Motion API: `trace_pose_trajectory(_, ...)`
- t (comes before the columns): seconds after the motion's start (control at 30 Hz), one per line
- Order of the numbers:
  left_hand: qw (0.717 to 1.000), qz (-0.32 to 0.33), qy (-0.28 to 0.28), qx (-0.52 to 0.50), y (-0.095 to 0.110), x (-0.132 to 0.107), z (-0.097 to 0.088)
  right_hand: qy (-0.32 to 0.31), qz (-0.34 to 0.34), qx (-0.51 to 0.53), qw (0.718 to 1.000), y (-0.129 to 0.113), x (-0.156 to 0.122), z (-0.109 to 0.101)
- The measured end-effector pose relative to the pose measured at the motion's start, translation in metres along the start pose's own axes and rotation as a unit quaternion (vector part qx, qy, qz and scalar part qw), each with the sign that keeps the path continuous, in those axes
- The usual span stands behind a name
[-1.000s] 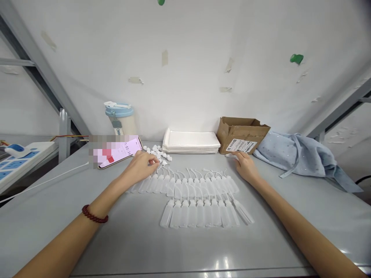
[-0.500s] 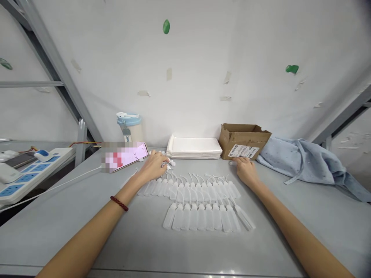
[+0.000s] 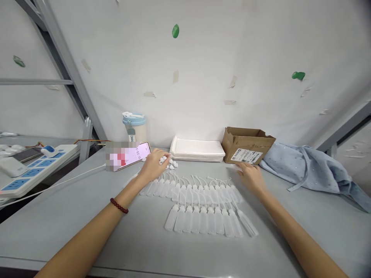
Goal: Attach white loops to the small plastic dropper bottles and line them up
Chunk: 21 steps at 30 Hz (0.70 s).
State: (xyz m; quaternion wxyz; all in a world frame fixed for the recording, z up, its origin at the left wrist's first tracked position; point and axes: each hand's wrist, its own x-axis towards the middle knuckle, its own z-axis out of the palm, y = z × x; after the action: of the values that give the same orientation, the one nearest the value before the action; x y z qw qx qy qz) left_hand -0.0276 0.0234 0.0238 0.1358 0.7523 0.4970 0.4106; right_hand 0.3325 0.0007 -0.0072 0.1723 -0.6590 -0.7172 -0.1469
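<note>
My left hand (image 3: pixel 155 165) reaches over a small pile of white pieces (image 3: pixel 171 165) that look like caps. Its fingers are curved, with a gap between thumb and forefinger where some white pieces show. Just in front of the cardboard box (image 3: pixel 249 143) rests my right hand (image 3: pixel 251 177), low over the table with fingers stretched out and no object visible in it. Between my forearms lie rows of translucent soft plastic bottles (image 3: pixel 203 220) with thin tube-like tips pointing away from me. Behind them, more such bottles (image 3: pixel 191 194) form another row.
A stack of white sheets or pads (image 3: pixel 198 150) lies against the wall. To the left are a lit phone (image 3: pixel 133 156), a cup with a blue lid (image 3: pixel 135 127) and a power strip (image 3: pixel 31 172) with a white cable. Light-blue cloth (image 3: pixel 310 166) lies right of the box.
The view has shifted slightly, moving the scene to the right. My left hand has lifted a little off the white pieces, uncovering more of them. My right hand's fingers have straightened near the box.
</note>
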Motion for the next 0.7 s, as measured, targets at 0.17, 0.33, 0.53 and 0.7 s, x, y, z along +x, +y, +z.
trace_pose_trajectory(0.17,0.987,-0.078,0.052,-0.132,0.020,-0.010,0.001,0.050,-0.062,0.063,0.995,-0.043,-0.006,-0.030)
trace_pose_trajectory(0.33,0.912,-0.169,-0.012,-0.374,0.053,-0.031,0.016,0.090,-0.216,0.227,0.945,-0.097,-0.010,-0.046)
trace_pose_trajectory(0.53,0.860,-0.218,-0.127,-0.443,0.066,-0.049,0.031,0.163,-0.304,0.183,0.921,-0.117,-0.037,-0.038)
trace_pose_trajectory(0.7,0.853,-0.238,-0.143,-0.442,0.063,-0.054,0.038,0.153,-0.296,0.178,0.926,-0.116,-0.047,-0.037)
